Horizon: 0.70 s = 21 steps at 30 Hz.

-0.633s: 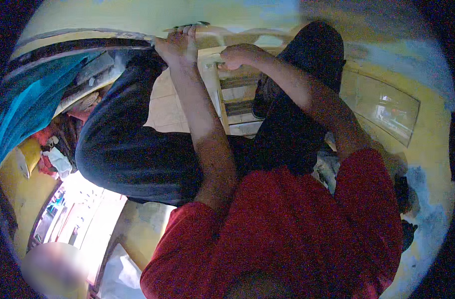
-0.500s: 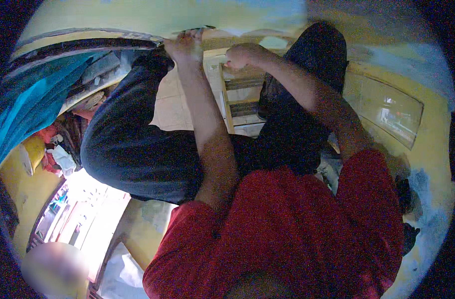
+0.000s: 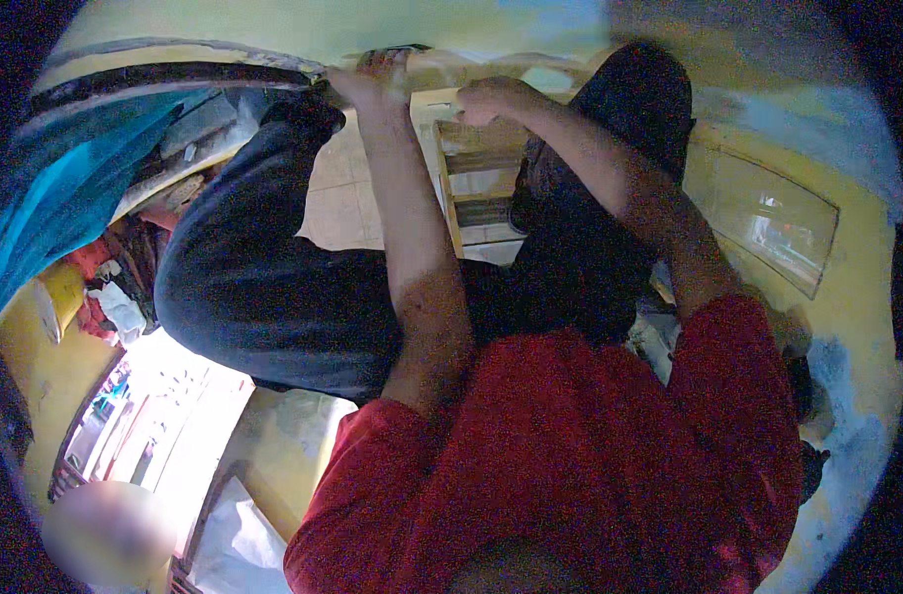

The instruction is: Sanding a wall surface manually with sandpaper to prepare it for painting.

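My left hand (image 3: 374, 81) is raised against the pale wall edge at the top, beside the end of a dark curved strip (image 3: 174, 74). Its fingers curl at the edge, and a thin dark shape (image 3: 409, 48) shows at their tips; what they grip is not clear. To its right, my right hand (image 3: 493, 101) is closed, with its fingers bent in. Anything inside it is too small or hidden to make out. Below and between the hands stands a wooden frame with crosspieces (image 3: 449, 188), like a ladder. My bent legs in dark trousers (image 3: 283, 287) spread on both sides.
Teal cloth (image 3: 65, 218) hangs at the left, above a pile of red, white and brown items (image 3: 120, 307). A bright opening (image 3: 189, 416) lies lower left, near a blurred round shape (image 3: 110, 535). A glossy framed panel (image 3: 773, 218) is on the yellow wall at right.
My left hand has shifted very slightly up and right, still at the wall edge. My right hand has moved a little to the right and stays closed. The view has tilted slightly.
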### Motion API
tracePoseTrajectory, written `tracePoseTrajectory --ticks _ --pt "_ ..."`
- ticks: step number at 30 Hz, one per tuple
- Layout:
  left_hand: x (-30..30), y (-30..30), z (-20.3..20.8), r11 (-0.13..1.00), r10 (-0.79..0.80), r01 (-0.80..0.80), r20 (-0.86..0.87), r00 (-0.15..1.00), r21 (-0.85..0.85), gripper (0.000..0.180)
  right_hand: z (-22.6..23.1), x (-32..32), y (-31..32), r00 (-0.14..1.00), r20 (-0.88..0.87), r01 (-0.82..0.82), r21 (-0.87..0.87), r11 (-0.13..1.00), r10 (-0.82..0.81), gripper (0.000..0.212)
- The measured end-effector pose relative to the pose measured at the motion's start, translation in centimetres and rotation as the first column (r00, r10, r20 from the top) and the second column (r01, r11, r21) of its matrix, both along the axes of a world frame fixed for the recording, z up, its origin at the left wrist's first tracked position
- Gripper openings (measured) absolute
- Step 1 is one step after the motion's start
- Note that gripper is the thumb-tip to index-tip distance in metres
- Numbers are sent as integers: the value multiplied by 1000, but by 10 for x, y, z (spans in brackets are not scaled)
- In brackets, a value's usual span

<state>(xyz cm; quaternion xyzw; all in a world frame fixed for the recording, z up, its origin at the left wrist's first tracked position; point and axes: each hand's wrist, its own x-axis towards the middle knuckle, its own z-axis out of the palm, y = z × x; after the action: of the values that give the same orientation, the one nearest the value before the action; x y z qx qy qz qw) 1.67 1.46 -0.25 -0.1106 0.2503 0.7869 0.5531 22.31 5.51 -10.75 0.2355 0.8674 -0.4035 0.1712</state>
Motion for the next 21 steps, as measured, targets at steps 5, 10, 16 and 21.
tracePoseTrajectory --ticks 5,10,16,21 --pt "19 10 31 997 -5 -5 -120 993 -80 82 -13 1 10 986 165 21 27 999 -26 55" --pt "32 25 47 999 19 -24 -109 994 -49 71 -42 44 37 952 297 -11 261 965 -69 56" --pt "31 27 -34 977 199 -208 -151 968 -50 72 5 -5 22 914 375 -251 223 942 154 69" --pt "18 25 -36 946 316 -323 -160 935 -22 74 30 -25 8 951 234 -189 -78 979 202 57"
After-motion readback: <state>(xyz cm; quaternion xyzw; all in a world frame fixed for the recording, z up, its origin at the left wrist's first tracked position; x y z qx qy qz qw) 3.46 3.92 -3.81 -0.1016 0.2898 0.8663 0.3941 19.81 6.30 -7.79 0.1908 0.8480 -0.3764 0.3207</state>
